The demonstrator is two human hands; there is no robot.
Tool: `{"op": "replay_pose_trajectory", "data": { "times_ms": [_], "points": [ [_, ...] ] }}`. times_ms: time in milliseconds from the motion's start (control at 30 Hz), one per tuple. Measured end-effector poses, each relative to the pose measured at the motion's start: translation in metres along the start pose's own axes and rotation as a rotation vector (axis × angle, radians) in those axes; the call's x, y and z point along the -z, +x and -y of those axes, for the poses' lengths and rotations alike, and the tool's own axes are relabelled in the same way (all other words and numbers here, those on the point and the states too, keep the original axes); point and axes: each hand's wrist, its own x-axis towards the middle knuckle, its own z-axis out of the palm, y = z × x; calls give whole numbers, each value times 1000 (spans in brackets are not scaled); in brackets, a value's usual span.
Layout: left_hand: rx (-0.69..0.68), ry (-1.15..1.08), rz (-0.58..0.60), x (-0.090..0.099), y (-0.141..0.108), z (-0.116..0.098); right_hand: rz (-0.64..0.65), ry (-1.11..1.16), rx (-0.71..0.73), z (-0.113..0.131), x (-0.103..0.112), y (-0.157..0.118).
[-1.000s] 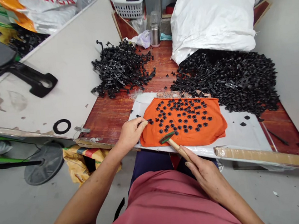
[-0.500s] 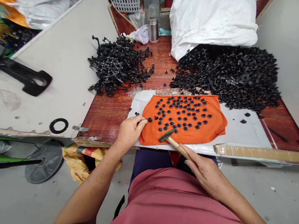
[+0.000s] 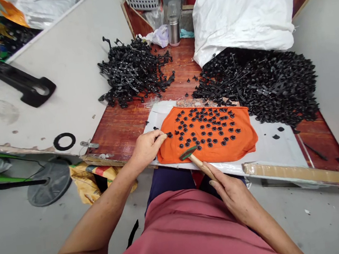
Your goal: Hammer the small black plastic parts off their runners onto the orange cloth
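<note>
Grained red tabletop (image 3: 180, 63) lies beyond left hand (image 3: 147, 147) pinching black stud (image 3: 170, 135), right hand (image 3: 229, 189) gripping wooden-handled hammer (image 3: 199, 163).

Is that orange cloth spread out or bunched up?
Spread out: the orange cloth lies mostly flat on the white sheet, with small black pieces scattered across it. Whether it's doubled underneath, I cannot tell.

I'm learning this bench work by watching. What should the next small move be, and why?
Probably shift the hammer slightly left, toward the black piece at the left hand's fingertips. The right hand already grips the handle, the left seems to pinch that piece steady, and the hammer's head sits apart from it, over the orange cloth's near side.
</note>
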Motion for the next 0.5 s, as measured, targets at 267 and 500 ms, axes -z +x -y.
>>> {"op": "replay_pose_trajectory", "data": {
  "times_ms": [267,500],
  "points": [
    [-53,112,-4,2,3,3,24,-21,41,11,13,-1],
    [-19,156,64,7,8,-1,-105,-185,122,34,48,17]
  ]
}}
